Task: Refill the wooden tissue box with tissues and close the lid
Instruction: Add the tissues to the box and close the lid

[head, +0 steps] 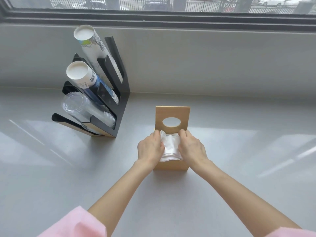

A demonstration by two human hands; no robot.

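You're working with both arms out over the grey counter (222, 194), pink sleeves (75, 223) at the near edge. Your left hand (150, 148) and right hand (191, 147) are both curled onto the white tissues (171, 147), one gripping each side, with the stack sitting in the open top of the wooden tissue box (171, 165). The top sheet is looking rumpled at the far end.

Judgement: you're seating the stack. Keep pressing evenly on both sides so it's going down flat, not wedging on a wall. Be leaving one sheet loose in the middle for feeding through the oval hole (171, 124).

Behind your hands, the lid (172, 112) is standing upright, still to be closed. Further left, the black cup holder (118, 93) is sitting well apart, not interfering.
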